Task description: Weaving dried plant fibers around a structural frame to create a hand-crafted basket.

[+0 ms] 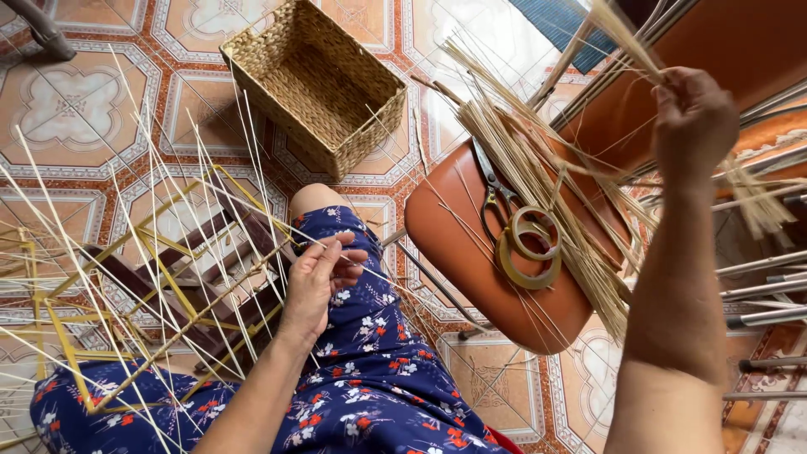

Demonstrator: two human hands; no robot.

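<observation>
My left hand (321, 273) rests on my knee, fingers pinched on thin pale straw strands that run out from a basket frame (143, 277) of yellow wire and dark wood on my lap. Many long strands fan up and left from that frame. My right hand (693, 113) is raised at the upper right, closed on a few straw strands pulled up from a straw bundle (538, 176) lying across an orange chair seat (471, 261). Scissors (492, 189) and two tape rolls (530, 248) lie on the seat beside the bundle.
A finished rectangular woven basket (315, 84) stands on the patterned tile floor (76, 101) ahead. The orange chair's backrest (723, 50) and metal chair legs (756, 294) fill the right side. I wear a blue floral garment (378, 378).
</observation>
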